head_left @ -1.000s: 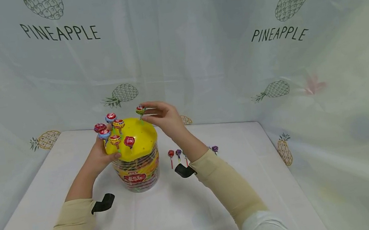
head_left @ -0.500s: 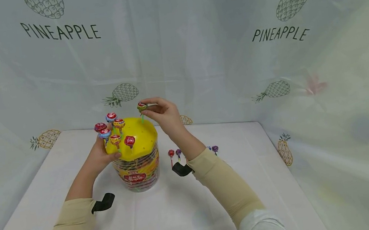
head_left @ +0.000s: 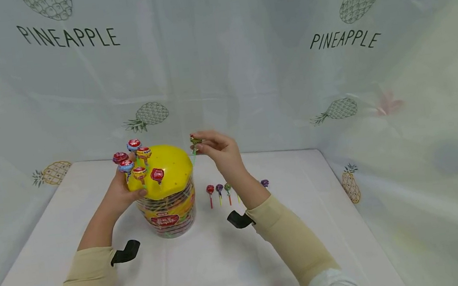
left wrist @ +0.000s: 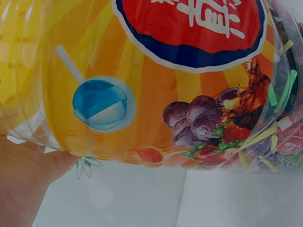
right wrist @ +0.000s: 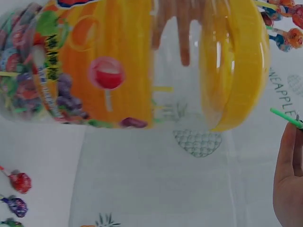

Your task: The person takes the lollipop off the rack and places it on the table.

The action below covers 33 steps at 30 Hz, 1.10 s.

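Observation:
A clear plastic candy jar (head_left: 165,220) with a yellow lid (head_left: 173,164) stands on the table, packed with lollipops. Several lollipops (head_left: 157,175) stick up from the lid's left half. My left hand (head_left: 119,192) grips the jar at the lid's left side, thumb in front; the left wrist view shows this hand (left wrist: 28,177) beside the fruit label. To the right of the lid, my right hand (head_left: 226,155) pinches a green-wrapped lollipop (head_left: 196,140) by its head, stick downward. In the right wrist view its green stick (right wrist: 284,115) is apart from the lid (right wrist: 251,66).
A row of loose lollipops (head_left: 219,189) lies on the white table (head_left: 201,270) right of the jar, partly hidden by my right forearm. Behind the table hangs a pineapple-print curtain (head_left: 221,77). Black wrist cameras (head_left: 125,252) jut from both sleeves.
My right hand has moved from above the lid's back right, rightward past its edge, with the green lollipop lifted away. My left hand stays on the jar.

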Motion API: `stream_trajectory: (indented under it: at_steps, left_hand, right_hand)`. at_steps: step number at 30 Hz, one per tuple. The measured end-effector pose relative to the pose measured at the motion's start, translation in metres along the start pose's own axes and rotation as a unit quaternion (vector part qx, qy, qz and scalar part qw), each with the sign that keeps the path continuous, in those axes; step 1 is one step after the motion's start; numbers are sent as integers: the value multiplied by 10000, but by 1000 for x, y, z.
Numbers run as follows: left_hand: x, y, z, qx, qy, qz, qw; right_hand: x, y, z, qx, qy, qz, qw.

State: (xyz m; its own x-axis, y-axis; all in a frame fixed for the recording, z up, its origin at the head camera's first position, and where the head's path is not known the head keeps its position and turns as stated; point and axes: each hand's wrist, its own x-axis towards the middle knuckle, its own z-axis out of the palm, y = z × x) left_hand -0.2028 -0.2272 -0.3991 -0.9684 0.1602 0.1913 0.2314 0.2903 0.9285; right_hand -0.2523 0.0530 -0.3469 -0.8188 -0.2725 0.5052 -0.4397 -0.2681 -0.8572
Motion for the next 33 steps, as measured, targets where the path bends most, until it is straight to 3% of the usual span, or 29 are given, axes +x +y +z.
stream_trajectory:
  at_steps: [9, 16, 21, 28, 33]
  left_hand:
    - [-1, -1, -2, 44, -18, -156, 9999]
    - [0, -2, -2, -142, -17, -25, 9999]
    - [0, -3, -1, -161, -14, 8, 9999]
    - [0, -4, -1, -84, 14, -2, 10000]
    - [1, -5, -1, -80, -5, -54, 10000]
  right_hand:
    - [-29, 28, -20, -169, 389, 793, 9960]
    - [-53, 55, -31, -221, 572, 1463, 9873]
    - [-68, 71, -36, -357, 648, 1970, 9776]
    - [-85, 95, -43, -411, 421, 2835, 9572]
    - [-97, 109, -47, -677, 445, 3203, 9439]
